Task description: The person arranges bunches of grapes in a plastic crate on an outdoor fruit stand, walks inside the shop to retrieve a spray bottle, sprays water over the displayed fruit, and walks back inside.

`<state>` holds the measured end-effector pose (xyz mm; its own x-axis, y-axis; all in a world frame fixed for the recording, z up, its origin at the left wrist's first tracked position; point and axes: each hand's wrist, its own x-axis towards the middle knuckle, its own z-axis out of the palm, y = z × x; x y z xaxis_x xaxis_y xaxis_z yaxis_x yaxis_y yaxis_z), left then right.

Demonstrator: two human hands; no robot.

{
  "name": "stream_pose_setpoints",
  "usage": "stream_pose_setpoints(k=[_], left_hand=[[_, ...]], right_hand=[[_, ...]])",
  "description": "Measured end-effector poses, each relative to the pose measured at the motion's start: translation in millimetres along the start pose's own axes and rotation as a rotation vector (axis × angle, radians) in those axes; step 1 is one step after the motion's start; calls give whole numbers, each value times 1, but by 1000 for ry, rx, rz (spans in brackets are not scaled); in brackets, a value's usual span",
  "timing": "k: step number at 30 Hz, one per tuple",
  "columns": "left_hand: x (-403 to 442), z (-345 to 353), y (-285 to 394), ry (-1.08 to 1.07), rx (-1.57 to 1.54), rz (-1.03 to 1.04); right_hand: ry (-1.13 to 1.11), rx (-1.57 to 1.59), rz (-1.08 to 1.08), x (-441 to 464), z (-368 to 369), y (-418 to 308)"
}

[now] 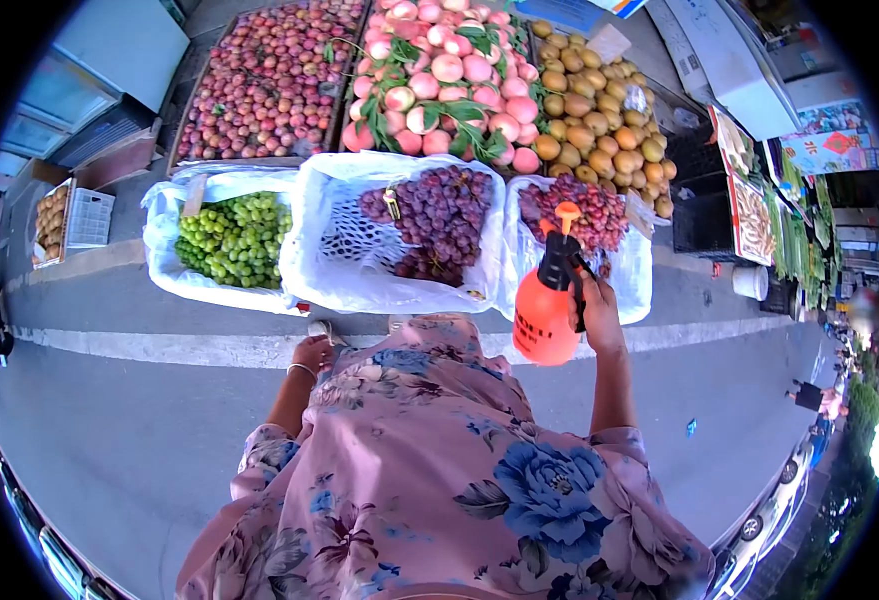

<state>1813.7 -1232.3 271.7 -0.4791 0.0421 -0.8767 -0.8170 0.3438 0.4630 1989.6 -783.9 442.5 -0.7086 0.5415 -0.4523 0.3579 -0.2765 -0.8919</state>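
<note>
My right hand (599, 312) is wrapped round the black handle of an orange pump spray bottle (544, 325). The bottle is held tilted in front of the crate of red grapes (599, 215), its orange knob upward and overlapping the fruit. Low at my left side hangs my left hand (311, 352), a bracelet at its wrist; it looks loosely open with nothing in it, though its fingers show only in part. Purple grapes (444, 215) fill the right side of the middle white-lined crate (309, 255). Green grapes (229, 238) lie in the left one.
Behind the grapes, trays hold small reddish fruit (269, 80), pink peaches with leaves (447, 68) and brown round fruit (599, 120). A white basket (89, 218) stands left; boxed goods (749, 215) and greens (794, 230) are right. Grey pavement (159, 410) lies around me.
</note>
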Motion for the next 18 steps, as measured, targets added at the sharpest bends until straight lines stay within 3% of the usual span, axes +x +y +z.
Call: stream_pose_setpoints(k=[1, 2, 4, 8, 10, 13, 14, 18], left_hand=[[3, -8, 0, -38, 28, -32], [4, -22, 0, -33, 24, -26], [-1, -50, 7, 91, 29, -33], [-2, -109, 4, 293, -134, 52], [-10, -127, -4, 358, -222, 16], [2, -146, -30, 344, -205, -51], [9, -154, -47, 245, -257, -32], [-2, -126, -64, 248, -84, -76]], right_hand=[[-16, -37, -136, -1, 11, -13], [-22, -35, -141, 6, 20, -15], [152, 177, -221, 24, 35, -15], [120, 218, 37, 49, 61, -34], [125, 209, 29, 61, 69, -40], [314, 325, 22, 93, 72, -38], [311, 326, 19, 100, 71, -40], [236, 193, 159, 114, 68, -61]])
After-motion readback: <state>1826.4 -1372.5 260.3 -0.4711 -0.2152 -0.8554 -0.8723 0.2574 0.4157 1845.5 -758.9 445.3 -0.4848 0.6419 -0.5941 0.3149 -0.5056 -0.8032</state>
